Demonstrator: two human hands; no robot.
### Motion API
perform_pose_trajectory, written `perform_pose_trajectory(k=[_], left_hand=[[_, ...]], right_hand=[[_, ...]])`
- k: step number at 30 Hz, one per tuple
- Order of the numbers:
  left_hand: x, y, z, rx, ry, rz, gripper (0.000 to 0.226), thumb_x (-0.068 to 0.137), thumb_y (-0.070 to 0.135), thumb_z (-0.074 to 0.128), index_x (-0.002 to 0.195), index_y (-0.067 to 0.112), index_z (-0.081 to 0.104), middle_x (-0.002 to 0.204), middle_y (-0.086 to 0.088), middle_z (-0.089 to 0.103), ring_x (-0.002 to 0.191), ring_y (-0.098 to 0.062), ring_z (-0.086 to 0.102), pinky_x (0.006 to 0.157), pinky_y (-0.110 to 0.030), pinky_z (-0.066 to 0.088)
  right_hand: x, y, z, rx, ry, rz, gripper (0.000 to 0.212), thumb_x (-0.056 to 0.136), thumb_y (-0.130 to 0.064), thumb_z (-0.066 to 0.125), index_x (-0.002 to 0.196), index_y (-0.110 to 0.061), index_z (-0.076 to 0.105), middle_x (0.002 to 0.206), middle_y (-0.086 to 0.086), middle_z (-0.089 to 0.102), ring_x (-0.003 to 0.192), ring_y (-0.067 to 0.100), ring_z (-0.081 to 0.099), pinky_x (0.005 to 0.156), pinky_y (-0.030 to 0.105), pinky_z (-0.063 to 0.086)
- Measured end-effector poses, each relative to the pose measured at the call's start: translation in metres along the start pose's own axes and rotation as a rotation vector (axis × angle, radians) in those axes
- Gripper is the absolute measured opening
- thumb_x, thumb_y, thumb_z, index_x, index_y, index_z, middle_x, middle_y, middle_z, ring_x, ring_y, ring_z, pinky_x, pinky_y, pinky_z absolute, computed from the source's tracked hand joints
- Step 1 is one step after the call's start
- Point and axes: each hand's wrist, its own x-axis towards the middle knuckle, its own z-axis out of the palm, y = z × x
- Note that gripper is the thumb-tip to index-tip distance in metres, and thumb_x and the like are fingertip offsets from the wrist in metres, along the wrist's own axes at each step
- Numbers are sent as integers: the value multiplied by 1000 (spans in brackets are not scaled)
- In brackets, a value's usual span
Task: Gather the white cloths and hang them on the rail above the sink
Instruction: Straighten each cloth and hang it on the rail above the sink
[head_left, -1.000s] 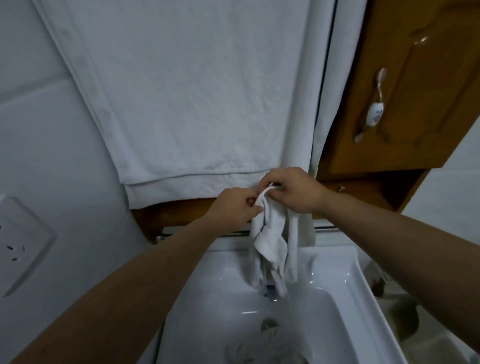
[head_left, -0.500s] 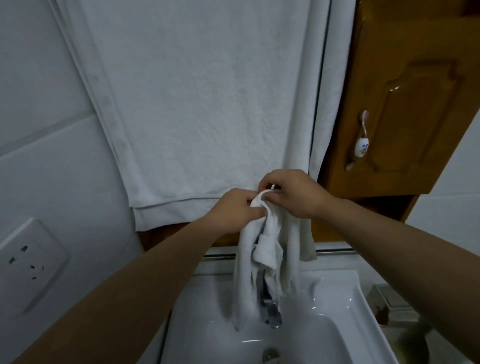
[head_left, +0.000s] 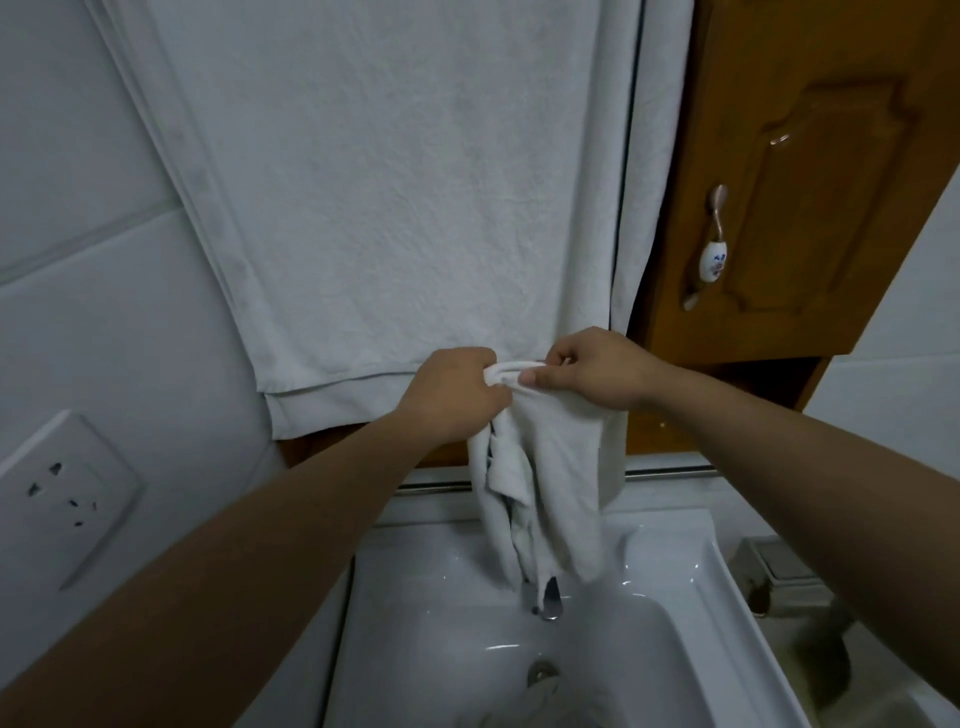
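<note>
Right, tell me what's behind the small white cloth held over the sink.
The small white cloth hides part of a metal rail and most of the chrome tap; only the spout tip shows. The white ceramic sink lies below.

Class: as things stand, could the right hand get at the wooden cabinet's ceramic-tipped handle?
Probably not yet: the right hand and left hand share a grip on the small white cloth. Otherwise, nothing blocks the handle.

Dim, soft light; wide-angle edge distortion
</note>
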Motion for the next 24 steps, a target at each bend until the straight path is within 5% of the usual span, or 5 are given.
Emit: perform_pose_trajectory(k=[6, 11, 17, 20, 24], left_hand=[[-6, -8, 8, 43, -18, 38, 6, 85, 16, 62, 80, 13, 59, 71, 2, 56, 65, -16, 53, 53, -28, 37], [0, -6, 10, -23, -73, -65, 5, 84, 16, 61, 88, 16, 57, 80, 3, 58, 73, -14, 54, 54, -23, 38], [3, -1, 8, -585, -480, -217, 76, 69, 18, 85, 137, 26, 53, 105, 2, 73, 96, -12, 68, 88, -31, 54], [2, 12, 5, -821, -477, -211, 47, 78, 8, 79, 122, 16, 66, 86, 10, 72, 75, -2, 65, 66, -18, 50], [-3, 13, 4, -720, -393, -291, 15, 84, 27, 75, 95, 17, 75, 81, 12, 70, 79, -3, 61, 68, -19, 45]], right_hand=[[0, 22, -11, 181, -81, 55, 16, 80, -30, 80, 94, -23, 76, 97, -1, 73, 91, 17, 67, 80, 32, 53], [5, 29, -14, 325, -27, 42, 24, 75, -15, 78, 93, -31, 74, 104, 10, 68, 99, 31, 66, 93, 46, 55], [1, 7, -6, 271, -56, -171, 33, 84, 2, 69, 108, -21, 68, 86, 0, 62, 79, 12, 58, 80, 31, 51], [1, -2, -1, 197, -83, -222, 33, 84, -2, 69, 111, -21, 66, 90, 2, 67, 82, 14, 61, 82, 33, 53], [1, -5, -1, 206, -78, -213, 40, 82, -2, 72, 112, -27, 65, 91, 1, 69, 85, 18, 64, 82, 32, 53]])
